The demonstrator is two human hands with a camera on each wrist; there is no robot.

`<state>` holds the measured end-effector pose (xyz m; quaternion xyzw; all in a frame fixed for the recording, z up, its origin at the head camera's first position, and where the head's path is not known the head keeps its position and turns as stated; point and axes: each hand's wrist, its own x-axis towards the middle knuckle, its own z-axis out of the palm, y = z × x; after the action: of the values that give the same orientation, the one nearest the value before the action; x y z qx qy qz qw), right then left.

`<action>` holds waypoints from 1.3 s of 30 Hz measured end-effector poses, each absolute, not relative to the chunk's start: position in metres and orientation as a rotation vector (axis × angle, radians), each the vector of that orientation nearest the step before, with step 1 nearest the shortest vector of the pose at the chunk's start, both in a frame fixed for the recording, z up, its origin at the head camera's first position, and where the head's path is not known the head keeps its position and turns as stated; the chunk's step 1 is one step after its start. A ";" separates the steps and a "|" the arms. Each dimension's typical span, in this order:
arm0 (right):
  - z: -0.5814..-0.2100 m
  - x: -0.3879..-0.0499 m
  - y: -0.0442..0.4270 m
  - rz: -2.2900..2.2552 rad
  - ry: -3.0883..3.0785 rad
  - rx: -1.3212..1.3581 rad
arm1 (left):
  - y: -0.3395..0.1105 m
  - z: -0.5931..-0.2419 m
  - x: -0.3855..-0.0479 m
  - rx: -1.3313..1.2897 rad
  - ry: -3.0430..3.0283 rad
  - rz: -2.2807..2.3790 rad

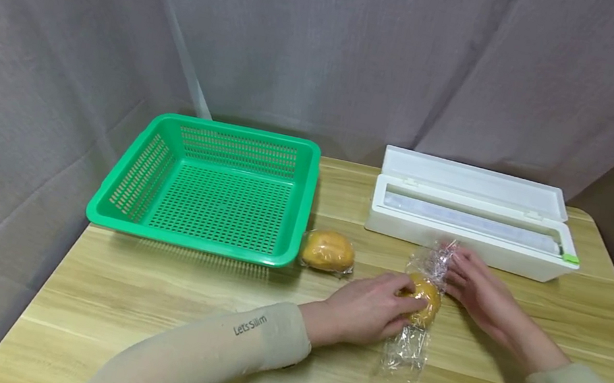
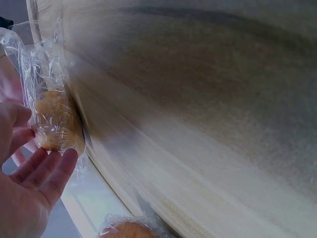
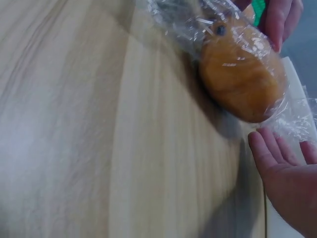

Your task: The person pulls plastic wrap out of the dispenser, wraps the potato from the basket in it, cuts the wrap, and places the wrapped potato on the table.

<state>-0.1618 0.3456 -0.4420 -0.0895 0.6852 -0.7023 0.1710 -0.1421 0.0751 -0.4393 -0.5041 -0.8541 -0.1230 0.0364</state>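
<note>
A yellow-orange mango (image 1: 422, 301) lies on the table in loose clear cling film, its far film end (image 1: 438, 259) bunched and its near end (image 1: 405, 353) spread on the wood. My left hand (image 1: 367, 306) holds the mango from the left, thumb and fingers against its wrapped side; the left wrist view shows this mango (image 2: 55, 121) between them. At the far film end is my right hand (image 1: 477, 293), its fingers fairly straight by the film; the right wrist view shows the fingers (image 3: 277, 148) just below the mango (image 3: 242, 74). A second wrapped mango (image 1: 328, 251) rests left of them.
A green plastic basket (image 1: 193, 244) stands at the left, close beside the second mango. Behind my right hand is a long white cling film box (image 1: 458, 241) with its lid (image 1: 475, 182) raised and a roll inside. Grey curtains (image 1: 333, 45) hang behind the table.
</note>
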 end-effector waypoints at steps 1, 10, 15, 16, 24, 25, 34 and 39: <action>-0.441 -0.162 0.344 -2.002 1.941 -0.252 | 0.075 -0.439 -0.142 -1.549 -2.622 -0.378; -0.438 -0.169 0.329 -1.810 2.295 -0.323 | 0.074 -0.438 -0.143 -1.555 -2.592 -0.362; -0.436 -0.170 0.326 -1.616 2.579 -0.258 | 0.075 -0.438 -0.143 -1.560 -2.579 -0.365; -0.435 -0.170 0.325 -1.592 2.612 -0.242 | 0.075 -0.438 -0.143 -1.560 -2.578 -0.363; -0.431 -0.165 0.321 -1.566 2.698 -0.317 | 0.074 -0.439 -0.143 -1.554 -2.588 -0.367; -0.430 -0.163 0.320 -1.550 2.713 -0.340 | 0.074 -0.439 -0.143 -1.553 -2.590 -0.368; -0.428 -0.143 0.315 -1.398 2.808 -0.638 | 0.074 -0.439 -0.143 -1.540 -2.604 -0.337; -0.429 -0.132 0.314 -1.365 2.815 -0.733 | 0.072 -0.440 -0.142 -1.529 -2.600 -0.337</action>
<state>-0.1318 0.3140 -0.4290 -0.2278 0.8755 -0.4246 -0.0357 -0.1421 0.0720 -0.4396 -0.5031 -0.8554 -0.1109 0.0533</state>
